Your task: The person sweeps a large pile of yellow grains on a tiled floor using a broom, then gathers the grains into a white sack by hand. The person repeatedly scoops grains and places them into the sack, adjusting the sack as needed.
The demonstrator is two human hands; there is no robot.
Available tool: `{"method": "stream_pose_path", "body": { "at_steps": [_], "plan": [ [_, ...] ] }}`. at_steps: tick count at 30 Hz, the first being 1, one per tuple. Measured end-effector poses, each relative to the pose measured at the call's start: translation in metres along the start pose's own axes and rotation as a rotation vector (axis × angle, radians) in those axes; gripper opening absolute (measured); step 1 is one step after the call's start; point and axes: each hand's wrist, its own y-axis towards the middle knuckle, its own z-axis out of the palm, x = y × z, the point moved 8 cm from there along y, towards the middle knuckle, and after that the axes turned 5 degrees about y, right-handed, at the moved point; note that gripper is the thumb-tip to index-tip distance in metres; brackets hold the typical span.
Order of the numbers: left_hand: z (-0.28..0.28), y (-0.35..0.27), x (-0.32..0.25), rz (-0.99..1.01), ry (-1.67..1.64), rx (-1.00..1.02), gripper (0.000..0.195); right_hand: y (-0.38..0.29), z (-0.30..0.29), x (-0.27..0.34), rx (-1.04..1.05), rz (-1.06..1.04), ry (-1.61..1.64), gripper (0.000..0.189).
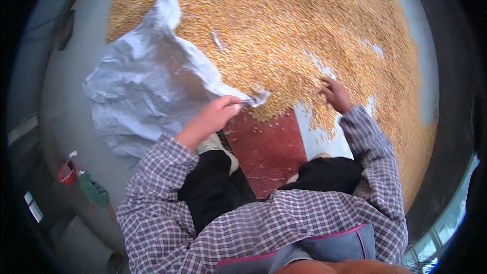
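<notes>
Loose yellow corn kernels (274, 42) lie in a wide heap before me. At the left a large white woven sack (129, 91) is spread with its mouth towards the kernels. My left hand (217, 116) pinches the near edge of the sack's mouth between thumb and fingers. Over the kernels to the right, my right hand (335, 93) has its fingers apart and bent, their tips at or just above the heap. Nothing can be seen held in it. A strip of white husk or scrap (217, 40) rests on the kernels near the sack.
A red panel (266, 152) lies on the floor between my feet, with kernels over its far end. Pale floor (64, 95) shows at the left. A red item (67, 172) and a green cloth or bag (93, 190) lie at the lower left. A dark border runs along the right.
</notes>
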Motion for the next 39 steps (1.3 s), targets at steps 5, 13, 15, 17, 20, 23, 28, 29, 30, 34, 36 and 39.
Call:
{"method": "stream_pose_path", "body": {
  "at_steps": [5, 13, 15, 17, 20, 23, 28, 29, 30, 34, 36, 39],
  "plan": [
    [-0.04, -0.001, -0.04, 0.24, 0.16, -0.035, 0.034, -0.099, -0.027, -0.143, -0.189, 0.14, -0.094, 0.029],
    [-0.119, -0.015, -0.051, 0.386, 0.015, -0.156, 0.03, -0.325, 0.015, -0.292, -0.142, 0.768, -0.273, 0.033],
    [-0.146, -0.017, -0.046, 0.424, -0.008, -0.277, 0.03, -0.337, 0.007, -0.288, -0.177, 0.806, -0.278, 0.034],
    [-0.173, -0.018, -0.033, 0.428, -0.079, -0.399, 0.03, -0.34, -0.014, -0.277, -0.246, 0.774, -0.309, 0.035],
    [-0.202, -0.012, -0.018, 0.475, -0.117, -0.532, 0.034, -0.295, -0.077, -0.231, -0.449, 0.46, -0.419, 0.036],
    [-0.216, -0.026, 0.009, 0.249, -0.382, -0.53, 0.043, -0.151, -0.09, -0.085, -0.384, 0.321, -0.312, 0.037],
    [-0.205, 0.002, -0.004, 0.289, -0.198, -0.55, 0.069, -0.025, -0.091, 0.13, -0.307, -0.212, -0.586, 0.031],
    [-0.209, 0.01, -0.001, 0.359, -0.114, -0.598, 0.071, -0.007, -0.081, 0.157, -0.27, -0.086, -0.515, 0.032],
    [-0.213, 0.014, -0.001, 0.43, -0.031, -0.644, 0.074, 0.001, -0.072, 0.183, -0.311, -0.169, -0.498, 0.032],
    [-0.218, 0.025, -0.011, 0.452, -0.17, -0.642, 0.075, 0.011, -0.069, 0.212, -0.256, -0.18, -0.525, 0.032],
    [-0.214, 0.03, -0.016, 0.508, -0.202, -0.593, 0.073, -0.007, -0.082, 0.205, -0.286, -0.113, -0.53, 0.031],
    [-0.197, 0.052, -0.015, 0.458, -0.226, -0.504, 0.071, -0.049, -0.115, 0.157, -0.346, 0.07, -0.588, 0.03]
  ]
}}
